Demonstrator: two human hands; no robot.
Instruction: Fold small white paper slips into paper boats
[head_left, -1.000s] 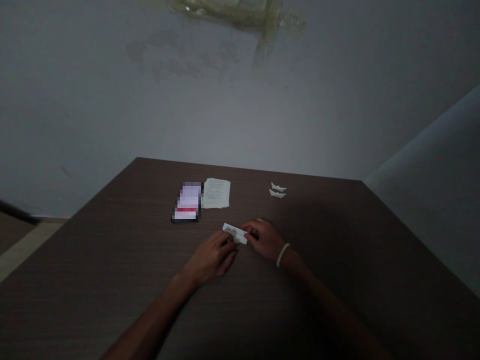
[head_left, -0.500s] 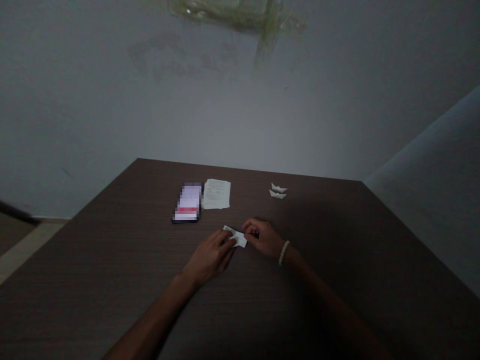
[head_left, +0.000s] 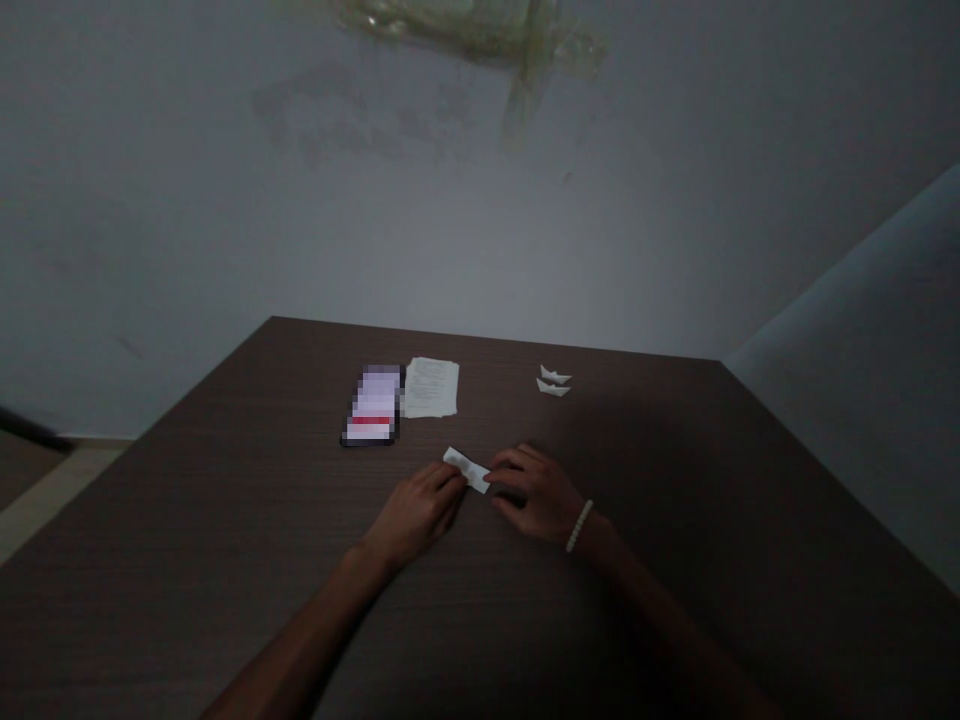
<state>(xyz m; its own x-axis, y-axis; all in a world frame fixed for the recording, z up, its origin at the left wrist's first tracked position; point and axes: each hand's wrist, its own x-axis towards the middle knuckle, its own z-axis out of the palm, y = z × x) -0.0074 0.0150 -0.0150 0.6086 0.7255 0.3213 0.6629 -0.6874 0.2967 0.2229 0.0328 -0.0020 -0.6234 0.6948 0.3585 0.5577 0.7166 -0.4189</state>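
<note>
A small folded strip of white paper (head_left: 474, 474) lies on the brown table between my hands. My left hand (head_left: 421, 508) has its fingers drawn together on the paper's lower left edge, hiding part of it. At the right end of the paper is my right hand (head_left: 538, 492), wearing a beaded bracelet (head_left: 580, 526). Its thumb stands apart from the fingers, and a fingertip reaches the paper's edge. Whether that fingertip presses on the paper is hard to make out.
A phone (head_left: 373, 405) with a lit, blurred screen lies beside a stack of printed paper sheets (head_left: 431, 388). Two small white paper boats (head_left: 553, 381) sit farther right. The table (head_left: 480, 620) meets a stained wall (head_left: 480, 240) at its back edge.
My right hand has shifted slightly right and toward me, its thumb parting from the fingers and the paper. The paper now looks like a narrower strip. My left hand stays beside it.
</note>
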